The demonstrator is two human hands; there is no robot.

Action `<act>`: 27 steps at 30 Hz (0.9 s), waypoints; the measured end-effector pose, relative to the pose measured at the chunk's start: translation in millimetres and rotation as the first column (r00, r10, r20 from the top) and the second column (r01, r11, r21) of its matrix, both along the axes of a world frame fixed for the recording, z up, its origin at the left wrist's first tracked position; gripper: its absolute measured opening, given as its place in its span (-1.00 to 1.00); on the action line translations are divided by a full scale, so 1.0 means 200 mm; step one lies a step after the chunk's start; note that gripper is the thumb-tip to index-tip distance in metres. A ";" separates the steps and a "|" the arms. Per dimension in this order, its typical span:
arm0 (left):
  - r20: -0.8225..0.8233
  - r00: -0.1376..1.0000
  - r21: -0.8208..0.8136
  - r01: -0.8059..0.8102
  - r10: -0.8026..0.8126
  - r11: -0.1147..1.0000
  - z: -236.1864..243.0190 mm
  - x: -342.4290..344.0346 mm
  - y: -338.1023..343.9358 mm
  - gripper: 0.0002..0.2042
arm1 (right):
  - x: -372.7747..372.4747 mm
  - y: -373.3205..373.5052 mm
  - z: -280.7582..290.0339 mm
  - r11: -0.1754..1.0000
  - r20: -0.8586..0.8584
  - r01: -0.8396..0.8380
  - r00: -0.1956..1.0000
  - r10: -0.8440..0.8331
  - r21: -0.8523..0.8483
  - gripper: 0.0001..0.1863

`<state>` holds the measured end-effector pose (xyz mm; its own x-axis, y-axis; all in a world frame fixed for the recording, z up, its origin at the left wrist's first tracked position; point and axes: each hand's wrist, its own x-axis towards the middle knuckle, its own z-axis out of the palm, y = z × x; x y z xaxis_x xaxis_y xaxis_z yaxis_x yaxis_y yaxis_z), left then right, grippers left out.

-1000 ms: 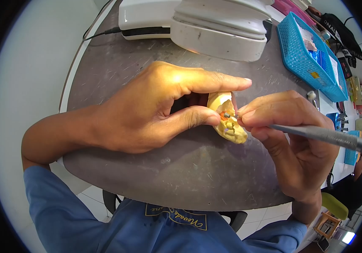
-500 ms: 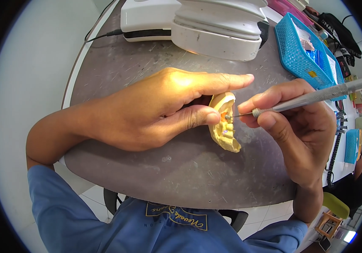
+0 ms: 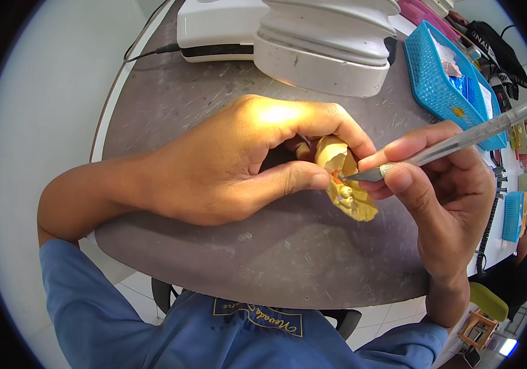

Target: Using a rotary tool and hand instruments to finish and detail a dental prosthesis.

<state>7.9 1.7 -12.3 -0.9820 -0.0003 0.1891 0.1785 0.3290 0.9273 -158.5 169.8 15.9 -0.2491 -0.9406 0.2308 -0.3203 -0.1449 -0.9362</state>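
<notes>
A yellow dental cast (image 3: 357, 206) with a small orange-red patch is gripped by my left hand (image 3: 257, 157), thumb at its left side and bent index finger over its far side. The other left fingers are partly hidden behind the cast. In a pen grip, my right hand (image 3: 448, 190) is closed on a craft knife (image 3: 469, 136) with a knurled metal handle. The pointed blade reaches left to the orange-red patch; whether it touches there I cannot tell. Lamp light falls brightly on the back of my left hand.
A white lamp head (image 3: 318, 58) stands over the far side of the grey scratched tabletop (image 3: 300, 264), beside a white device (image 3: 217, 31) with a black cable. Blue baskets (image 3: 426, 74) holding packets sit at the far right. Another person (image 3: 518, 270) is at the right edge.
The cast has turned and shifted slightly right. My left index finger has bent down onto it. The knife has rolled, so its blade now shows broadside.
</notes>
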 end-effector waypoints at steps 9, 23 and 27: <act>0.028 0.994 0.103 -0.111 0.109 0.988 -0.01 -0.02 0.05 -0.71 | -0.04 0.01 -0.02 0.999 -0.133 0.042 0.990 -0.040 0.016 -0.74; 0.093 0.966 -0.009 -0.240 0.240 0.971 -0.01 0.00 0.03 -0.67 | -0.05 0.05 -0.03 0.990 -0.340 -0.031 0.940 -0.018 -0.139 -0.81; 0.067 0.957 -0.036 -0.281 0.283 0.959 -0.02 0.01 0.03 -0.66 | -0.03 0.06 -0.03 0.993 -0.342 -0.047 0.940 0.008 -0.107 -0.86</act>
